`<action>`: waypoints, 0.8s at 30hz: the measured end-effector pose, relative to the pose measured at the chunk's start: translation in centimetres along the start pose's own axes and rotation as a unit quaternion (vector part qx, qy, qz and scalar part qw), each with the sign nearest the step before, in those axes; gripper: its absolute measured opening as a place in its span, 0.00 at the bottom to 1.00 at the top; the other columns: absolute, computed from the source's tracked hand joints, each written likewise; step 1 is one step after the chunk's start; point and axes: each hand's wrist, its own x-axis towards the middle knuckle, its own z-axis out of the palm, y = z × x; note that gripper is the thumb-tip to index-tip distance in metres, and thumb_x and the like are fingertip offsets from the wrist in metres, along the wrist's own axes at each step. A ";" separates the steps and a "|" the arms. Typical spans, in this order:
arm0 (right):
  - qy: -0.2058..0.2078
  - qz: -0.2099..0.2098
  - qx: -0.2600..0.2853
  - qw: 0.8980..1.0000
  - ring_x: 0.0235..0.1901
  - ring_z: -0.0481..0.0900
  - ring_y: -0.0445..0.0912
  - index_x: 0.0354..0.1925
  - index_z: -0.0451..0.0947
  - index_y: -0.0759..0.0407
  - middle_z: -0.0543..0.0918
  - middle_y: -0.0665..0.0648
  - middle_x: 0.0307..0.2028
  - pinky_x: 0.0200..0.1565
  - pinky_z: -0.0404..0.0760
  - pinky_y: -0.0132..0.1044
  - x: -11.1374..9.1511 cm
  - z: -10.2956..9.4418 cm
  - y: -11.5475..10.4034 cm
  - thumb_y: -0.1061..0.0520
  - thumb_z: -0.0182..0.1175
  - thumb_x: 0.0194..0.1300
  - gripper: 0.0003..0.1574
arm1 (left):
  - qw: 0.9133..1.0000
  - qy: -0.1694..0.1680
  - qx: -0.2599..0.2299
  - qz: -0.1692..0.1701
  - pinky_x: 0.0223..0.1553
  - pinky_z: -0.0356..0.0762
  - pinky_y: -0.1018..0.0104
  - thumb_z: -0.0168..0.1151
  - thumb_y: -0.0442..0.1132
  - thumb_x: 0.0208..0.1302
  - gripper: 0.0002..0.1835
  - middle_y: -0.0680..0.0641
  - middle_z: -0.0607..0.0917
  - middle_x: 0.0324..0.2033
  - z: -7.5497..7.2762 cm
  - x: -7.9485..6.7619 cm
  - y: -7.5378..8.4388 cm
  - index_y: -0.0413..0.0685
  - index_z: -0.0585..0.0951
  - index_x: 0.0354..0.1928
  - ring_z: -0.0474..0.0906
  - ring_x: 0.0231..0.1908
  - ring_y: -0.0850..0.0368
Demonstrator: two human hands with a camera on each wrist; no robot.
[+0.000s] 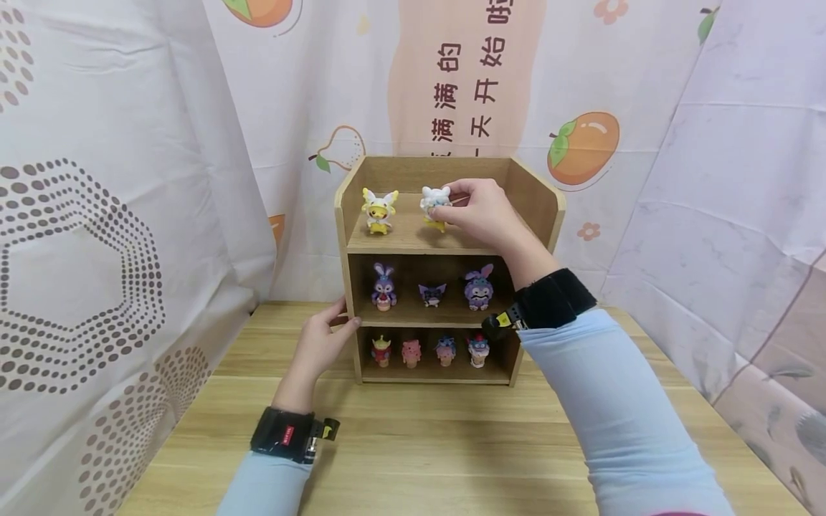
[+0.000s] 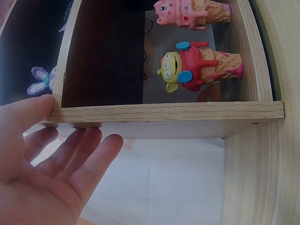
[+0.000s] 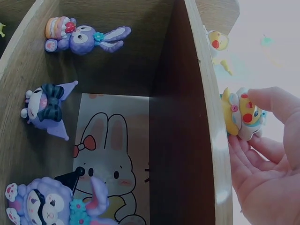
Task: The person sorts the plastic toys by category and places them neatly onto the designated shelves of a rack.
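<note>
On the top tier of a wooden display shelf [image 1: 452, 249], my right hand [image 1: 480, 211] pinches a small figurine [image 1: 436, 201] with a white hood and yellow body. In the right wrist view, thumb and fingertips hold this yellow-faced figurine [image 3: 243, 112] from opposite sides, close by the tier's front edge. To its left stands another yellow figurine [image 1: 378, 211] in a white-and-yellow hood. My left hand [image 1: 323, 340] holds the shelf's left side panel [image 2: 164, 114], its thumb on the front edge and its fingers against the outer face.
Purple figurines [image 1: 479, 288] stand on the middle tier. The bottom tier holds several ice-cream-cone figurines, among them a red one with a yellow head [image 2: 190, 67] and a pink one [image 2: 187, 13]. Below is a wooden table [image 1: 413, 444]; patterned curtains [image 1: 310, 86] hang behind and beside the shelf.
</note>
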 end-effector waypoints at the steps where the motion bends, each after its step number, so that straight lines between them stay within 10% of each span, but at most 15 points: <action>1: -0.001 0.000 -0.003 1.000 0.45 0.83 0.48 0.51 0.83 0.61 0.85 0.58 0.45 0.44 0.79 0.38 0.1 0.1 0.0 0.48 0.73 0.61 0.25 | 1.000 0.001 0.001 0.000 0.54 0.81 0.49 0.66 0.43 0.71 0.33 0.36 0.75 0.66 0.0 0.0 0.0 0.39 0.69 0.73 0.80 0.57 0.39; 24: -0.011 0.013 -0.034 0.999 0.58 0.77 0.53 0.66 0.74 0.62 0.80 0.61 0.58 0.61 0.75 0.48 1.1 1.0 0.4 0.46 0.71 0.63 0.38 | 1.000 0.000 0.001 0.000 0.55 0.81 0.48 0.66 0.43 0.71 0.33 0.36 0.74 0.67 0.0 0.0 0.0 0.38 0.69 0.73 0.80 0.58 0.38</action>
